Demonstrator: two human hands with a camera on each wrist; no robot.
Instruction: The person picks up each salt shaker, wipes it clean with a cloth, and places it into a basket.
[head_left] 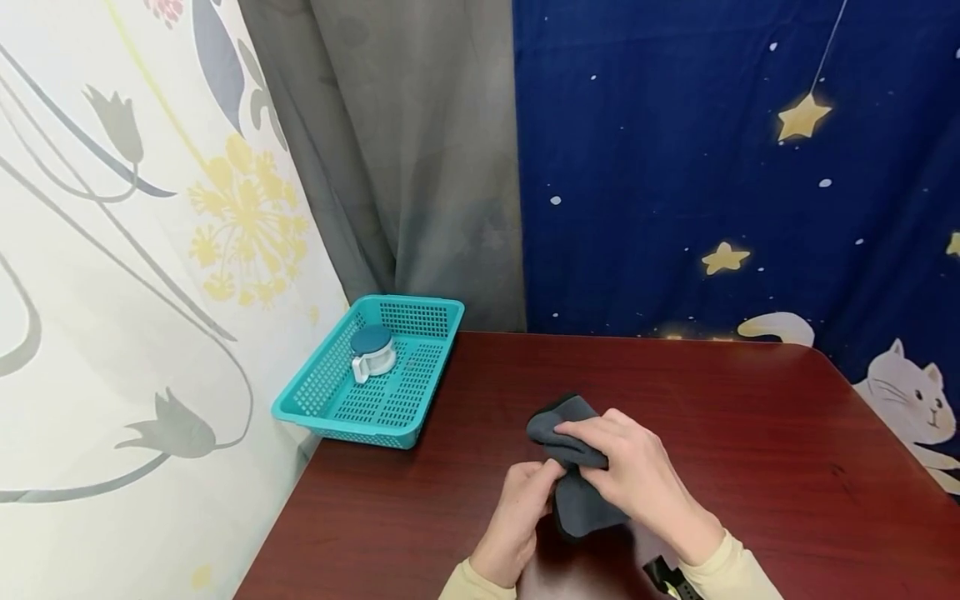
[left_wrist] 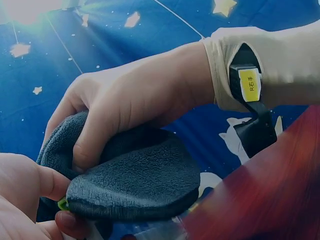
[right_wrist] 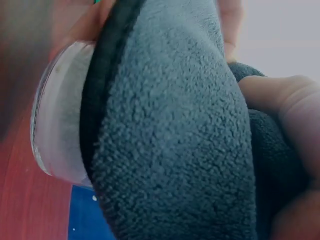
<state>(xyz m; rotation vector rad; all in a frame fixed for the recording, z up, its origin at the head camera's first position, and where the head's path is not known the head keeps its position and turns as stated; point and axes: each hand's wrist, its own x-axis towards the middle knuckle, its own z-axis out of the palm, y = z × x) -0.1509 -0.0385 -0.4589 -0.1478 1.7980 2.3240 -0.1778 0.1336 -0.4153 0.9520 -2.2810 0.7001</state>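
A dark grey fleecy cloth (head_left: pixel 581 504) with a black hem is folded and bunched between both hands. My left hand (head_left: pixel 517 517) pinches its edge between thumb and finger, with a small green bit (left_wrist: pixel 63 203) showing at those fingertips in the left wrist view. From the other side my right hand (head_left: pixel 637 467) grips the upper folds, its thumb (left_wrist: pixel 90 145) pressed into the cloth. Behind the hem in the right wrist view, a clear rounded container (right_wrist: pixel 62 110) shows in part, the rest covered by the cloth.
A teal plastic basket (head_left: pixel 442 358) stands at the back left of the dark red table (head_left: pixel 750 433). Inside it is a white piece (head_left: pixel 378 361) with a blue round top and a handle. Grey and blue curtains hang behind the table; a patterned white curtain borders the left.
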